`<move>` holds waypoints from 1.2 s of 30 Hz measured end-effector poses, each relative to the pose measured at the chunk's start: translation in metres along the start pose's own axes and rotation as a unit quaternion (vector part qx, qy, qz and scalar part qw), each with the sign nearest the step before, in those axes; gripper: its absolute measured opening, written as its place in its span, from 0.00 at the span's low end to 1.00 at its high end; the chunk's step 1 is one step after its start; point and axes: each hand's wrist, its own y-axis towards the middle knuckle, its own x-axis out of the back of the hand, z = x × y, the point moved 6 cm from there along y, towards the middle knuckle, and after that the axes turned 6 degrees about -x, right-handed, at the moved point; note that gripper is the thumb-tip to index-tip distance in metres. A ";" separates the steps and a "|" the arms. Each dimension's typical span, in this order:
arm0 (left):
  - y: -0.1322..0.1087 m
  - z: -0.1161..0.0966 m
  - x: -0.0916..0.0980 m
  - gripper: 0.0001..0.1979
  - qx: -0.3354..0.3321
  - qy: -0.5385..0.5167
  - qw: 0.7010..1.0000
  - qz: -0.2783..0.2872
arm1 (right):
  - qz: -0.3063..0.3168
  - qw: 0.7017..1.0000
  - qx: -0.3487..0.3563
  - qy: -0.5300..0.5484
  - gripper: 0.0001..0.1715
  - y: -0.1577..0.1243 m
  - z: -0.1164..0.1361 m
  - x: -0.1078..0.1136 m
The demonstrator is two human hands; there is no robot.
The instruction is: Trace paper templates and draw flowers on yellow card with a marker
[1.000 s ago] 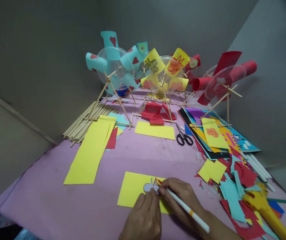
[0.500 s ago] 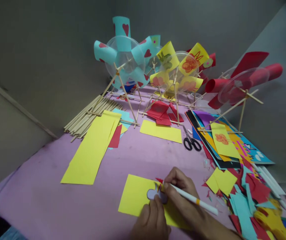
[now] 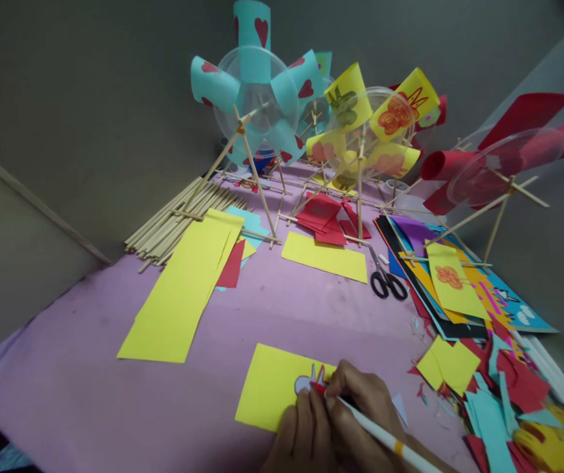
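Observation:
A small pale purple paper cutout [image 3: 303, 383] with two narrow upright points lies on a yellow paper strip [image 3: 262, 387]. Bent and pressed together, the fingers of my left hand [image 3: 304, 430] hold the cutout down by its lower edge. My right hand [image 3: 363, 401] is closed around a white marker [image 3: 375, 430] with an orange band, whose red tip touches the cutout. Red colour shows on its right-hand point. Part of the cutout and the strip's right portion are hidden under my hands.
Black-handled scissors [image 3: 389, 285] lie ahead, near another yellow strip [image 3: 324, 257]. Long yellow strips [image 3: 173, 302] and wooden sticks [image 3: 183, 217] are at left. Paper pinwheels on stick stands [image 3: 257, 85] line the back. Paper scraps [image 3: 488, 401] and a yellow tool [image 3: 545, 447] are at right.
The marker's tip has come down from above the cutout onto its surface, and my right hand has moved lower with it. My left hand keeps holding the cutout. The view has shifted slightly.

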 end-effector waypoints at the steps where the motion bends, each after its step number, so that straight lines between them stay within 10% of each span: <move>1: 0.000 0.000 0.000 0.14 0.003 0.002 1.000 -0.002 | -0.005 1.000 0.001 -0.002 0.06 0.000 0.000 0.000; 36: 0.011 0.010 0.008 0.20 -0.002 -0.011 1.000 -0.014 | -0.078 0.995 -0.052 -0.014 0.07 0.002 -0.001 0.009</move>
